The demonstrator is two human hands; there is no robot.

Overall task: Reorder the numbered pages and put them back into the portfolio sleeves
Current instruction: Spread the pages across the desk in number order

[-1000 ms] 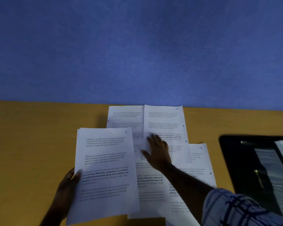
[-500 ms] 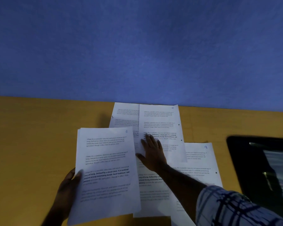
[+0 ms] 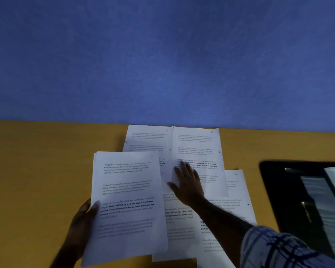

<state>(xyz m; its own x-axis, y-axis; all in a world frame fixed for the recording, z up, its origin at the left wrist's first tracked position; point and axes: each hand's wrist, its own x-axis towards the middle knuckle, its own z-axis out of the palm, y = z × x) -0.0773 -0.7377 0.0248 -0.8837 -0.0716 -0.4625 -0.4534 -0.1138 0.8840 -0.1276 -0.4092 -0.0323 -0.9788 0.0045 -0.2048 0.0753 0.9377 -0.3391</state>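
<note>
Head view, sorting step: my left hand [image 3: 83,221] grips the page 6 stack [image 3: 128,190] at seven o'clock, my right hand [image 3: 188,182] flat on page 2 [image 3: 199,144]. I should find the next number.

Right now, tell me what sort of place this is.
Probably an office or study workstation: a yellow desk set against a blue partition, printed pages spread over it, and a black portfolio at the right.
</note>
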